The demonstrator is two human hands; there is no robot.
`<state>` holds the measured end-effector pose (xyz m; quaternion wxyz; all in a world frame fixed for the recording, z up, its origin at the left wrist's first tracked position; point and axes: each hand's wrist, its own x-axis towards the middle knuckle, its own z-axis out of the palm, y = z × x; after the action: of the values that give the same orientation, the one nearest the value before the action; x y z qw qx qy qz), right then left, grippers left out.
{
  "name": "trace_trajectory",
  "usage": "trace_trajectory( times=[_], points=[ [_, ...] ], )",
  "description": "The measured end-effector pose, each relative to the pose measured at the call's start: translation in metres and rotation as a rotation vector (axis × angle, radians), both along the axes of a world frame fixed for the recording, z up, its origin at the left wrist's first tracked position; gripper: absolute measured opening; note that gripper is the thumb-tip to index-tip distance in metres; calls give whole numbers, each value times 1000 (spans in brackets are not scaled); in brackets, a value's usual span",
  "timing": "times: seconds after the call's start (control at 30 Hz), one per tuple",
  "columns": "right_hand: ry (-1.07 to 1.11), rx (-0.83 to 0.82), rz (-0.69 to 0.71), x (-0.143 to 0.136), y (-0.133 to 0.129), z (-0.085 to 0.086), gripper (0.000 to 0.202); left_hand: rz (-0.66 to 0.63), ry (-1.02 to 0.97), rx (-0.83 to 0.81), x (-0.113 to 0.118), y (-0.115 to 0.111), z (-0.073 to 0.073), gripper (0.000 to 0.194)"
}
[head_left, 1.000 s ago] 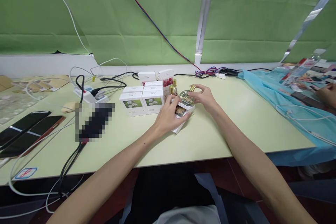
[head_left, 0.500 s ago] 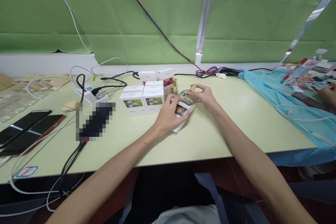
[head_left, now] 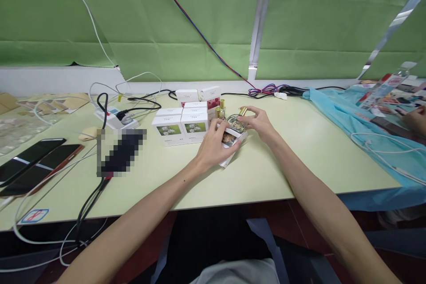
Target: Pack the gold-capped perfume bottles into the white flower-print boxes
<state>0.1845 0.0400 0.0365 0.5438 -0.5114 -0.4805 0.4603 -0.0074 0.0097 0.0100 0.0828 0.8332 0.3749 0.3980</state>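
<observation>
My left hand point(head_left: 215, 144) is closed around a small white box point(head_left: 228, 159) with a dark floral picture, tilted on the table. At the box's upper end lies a round, flat glass bottle point(head_left: 236, 124) with a gold cap, dried-flower-like bits showing through it. My right hand point(head_left: 259, 123) grips this bottle near its cap with thumb and fingers. How far the bottle sits inside the box I cannot tell. Just behind my left hand stand other gold-capped bottles point(head_left: 222, 105), partly hidden. Left of it are several white boxes point(head_left: 169, 128) with white-flower pictures.
Boxes with red pictures point(head_left: 213, 97) stand behind. A power strip point(head_left: 116, 120) with cables, two phones point(head_left: 31, 159) and a blurred-out dark object point(head_left: 121, 153) lie left. Blue cloth point(head_left: 353, 120), a plastic bottle point(head_left: 382, 88) and another person's hand point(head_left: 416, 120) are at right.
Very little differs. My right hand and the glass bottle have shifted very slightly to the left; my left hand keeps its hold on the box.
</observation>
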Motion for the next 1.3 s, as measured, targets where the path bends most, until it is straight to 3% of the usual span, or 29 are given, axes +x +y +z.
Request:
trace_trajectory(
  times=[1.3],
  points=[
    [-148,33,68,0,-2,-3,59,12,2,-13,1,0,-1,37]
  ],
)
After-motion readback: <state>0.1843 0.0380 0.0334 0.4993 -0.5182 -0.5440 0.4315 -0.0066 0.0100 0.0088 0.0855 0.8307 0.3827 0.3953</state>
